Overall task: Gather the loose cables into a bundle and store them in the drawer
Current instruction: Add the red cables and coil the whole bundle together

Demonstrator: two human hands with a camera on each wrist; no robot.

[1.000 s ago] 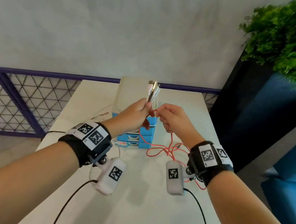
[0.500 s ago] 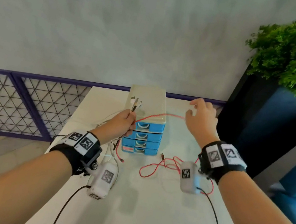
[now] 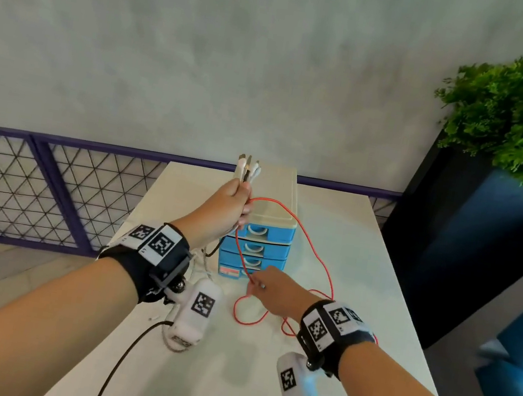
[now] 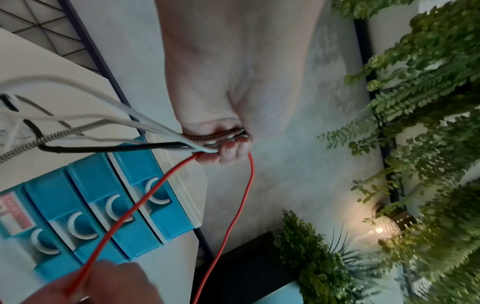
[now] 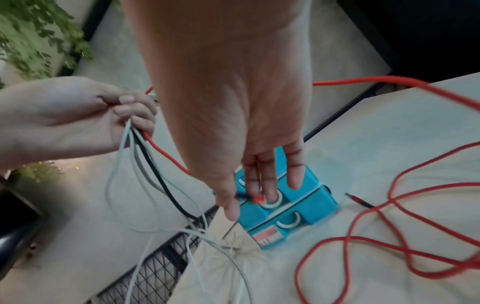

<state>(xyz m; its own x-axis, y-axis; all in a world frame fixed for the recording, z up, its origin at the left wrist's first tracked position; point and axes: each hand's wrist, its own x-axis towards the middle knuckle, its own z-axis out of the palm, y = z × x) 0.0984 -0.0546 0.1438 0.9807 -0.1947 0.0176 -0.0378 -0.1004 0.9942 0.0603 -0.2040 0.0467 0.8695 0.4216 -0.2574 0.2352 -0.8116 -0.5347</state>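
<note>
Cables (image 4: 145,131), white, black and braided, are gathered in my left hand (image 3: 230,203), whose fingers are curled tightly round them, with the plug ends (image 3: 247,168) standing up above the fist. I hold this hand raised in front of the drawer unit (image 3: 265,229), a small cream-topped cabinet with four blue drawers, all closed, at the far middle of the surface (image 3: 360,282). Red cable (image 3: 319,258) runs out of the same fist, arcs over the unit's front and drops to the surface, where its slack lies in loose loops to the right of the unit. My right hand (image 3: 273,290) is low, just in front of the bottom drawer, pinching the red cable between thumb and fingertips; the other fingers point downward, fairly straight. White cables (image 5: 155,205) hang from the left fist to the surface left of the unit. Green plants (image 3: 522,119) stand at the far right.
</note>
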